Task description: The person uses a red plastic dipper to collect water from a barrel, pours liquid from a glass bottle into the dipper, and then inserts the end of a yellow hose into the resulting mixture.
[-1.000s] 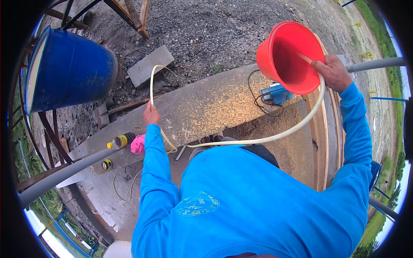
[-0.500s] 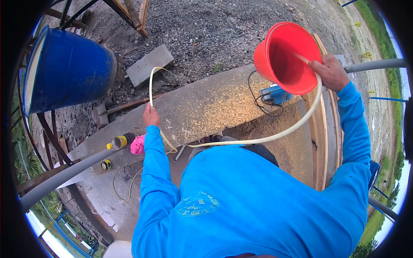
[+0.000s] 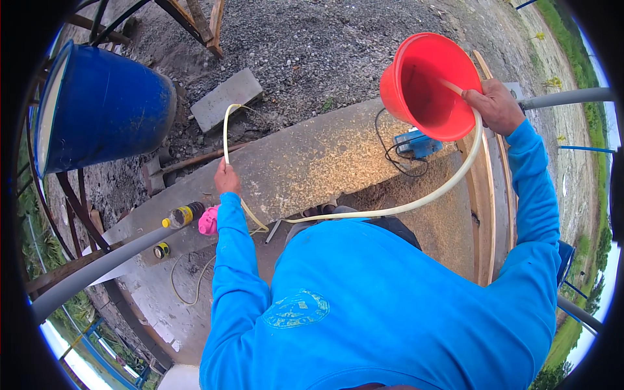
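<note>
My right hand is closed on a pale yellow hose at the rim of a red bucket. The bucket is tilted with its mouth toward me, and one end of the hose runs inside. Whether my fingers also grip the rim is hard to tell. From there the hose sags across in front of my body to the left. My left hand is closed around a hose length near its other end, which rises and bends over beside a grey concrete block. A thin, faint streak trails from that tip.
A blue barrel stands at the far left. Wood shavings cover part of the concrete slab, with a blue corded device on it. A yellow-capped bottle and pink cloth lie near my left forearm. Wooden boards lie at right.
The red bucket and my right hand have shifted slightly to the left. My left hand has moved only a little, still gripping the hose.
</note>
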The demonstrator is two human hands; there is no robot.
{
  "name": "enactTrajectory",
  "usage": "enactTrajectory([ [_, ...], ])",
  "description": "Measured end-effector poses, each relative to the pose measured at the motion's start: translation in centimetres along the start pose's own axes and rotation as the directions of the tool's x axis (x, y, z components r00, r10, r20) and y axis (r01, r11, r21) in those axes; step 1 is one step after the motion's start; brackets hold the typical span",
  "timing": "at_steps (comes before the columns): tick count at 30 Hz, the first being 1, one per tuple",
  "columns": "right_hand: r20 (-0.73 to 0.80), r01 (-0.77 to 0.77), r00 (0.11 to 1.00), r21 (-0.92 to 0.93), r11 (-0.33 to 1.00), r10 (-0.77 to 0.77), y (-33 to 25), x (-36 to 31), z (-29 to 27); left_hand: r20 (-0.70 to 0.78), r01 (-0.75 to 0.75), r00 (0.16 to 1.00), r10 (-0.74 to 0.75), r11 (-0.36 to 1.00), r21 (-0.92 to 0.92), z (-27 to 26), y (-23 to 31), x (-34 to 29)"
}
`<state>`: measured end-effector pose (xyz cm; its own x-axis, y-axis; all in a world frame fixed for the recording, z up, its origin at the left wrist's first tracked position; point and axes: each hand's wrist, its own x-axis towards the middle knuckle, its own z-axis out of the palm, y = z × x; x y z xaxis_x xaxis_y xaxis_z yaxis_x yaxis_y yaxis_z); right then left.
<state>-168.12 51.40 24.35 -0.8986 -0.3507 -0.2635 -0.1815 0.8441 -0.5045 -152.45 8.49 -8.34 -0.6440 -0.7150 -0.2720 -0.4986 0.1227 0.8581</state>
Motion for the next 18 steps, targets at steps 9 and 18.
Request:
enactTrajectory([
  [9, -0.006, 0.003, 1.0, 0.021, 1.0, -0.003, 0.3, 0.3, 0.1, 0.0, 0.003, 1.0, -0.003, 1.0, 0.018, -0.1, -0.7, 0.2],
  [18, -0.008, 0.009, 1.0, -0.048, 0.999, -0.01, 0.1, 0.5, 0.0, 0.006, 0.052, 0.999, -0.052, 0.999, -0.011, -0.2, -1.1, 0.3],
])
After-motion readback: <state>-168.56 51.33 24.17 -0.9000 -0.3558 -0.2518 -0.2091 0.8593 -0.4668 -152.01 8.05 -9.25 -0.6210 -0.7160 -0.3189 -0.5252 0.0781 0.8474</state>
